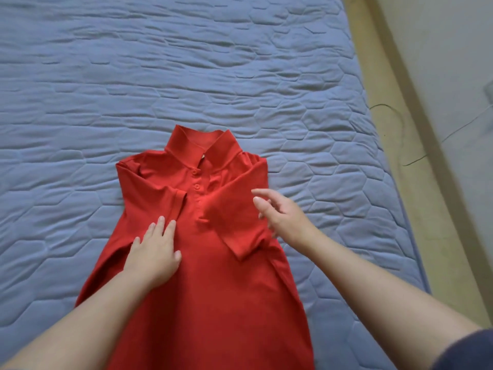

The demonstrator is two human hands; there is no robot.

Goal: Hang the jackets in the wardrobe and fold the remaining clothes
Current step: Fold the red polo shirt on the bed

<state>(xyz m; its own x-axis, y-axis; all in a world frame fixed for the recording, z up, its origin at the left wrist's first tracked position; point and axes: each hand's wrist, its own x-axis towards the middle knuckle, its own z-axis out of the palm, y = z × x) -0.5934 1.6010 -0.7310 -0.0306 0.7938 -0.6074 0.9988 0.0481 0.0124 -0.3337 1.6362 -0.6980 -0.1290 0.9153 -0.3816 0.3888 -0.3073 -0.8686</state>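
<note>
Red polo shirt lies face up on the blue quilted mattress, collar pointing away from the person, both sleeves folded in over the chest. Left hand rests flat on the shirt just below the folded left-side sleeve, fingers straight and together. Right hand hangs over the shirt's right edge beside the other folded sleeve, fingers loosely spread, gripping nothing.

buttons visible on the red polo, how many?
2. Upper button just below the collar, second button directly beneath it on the placket. A third may be hidden where the folded sleeve overlaps the placket.
</note>
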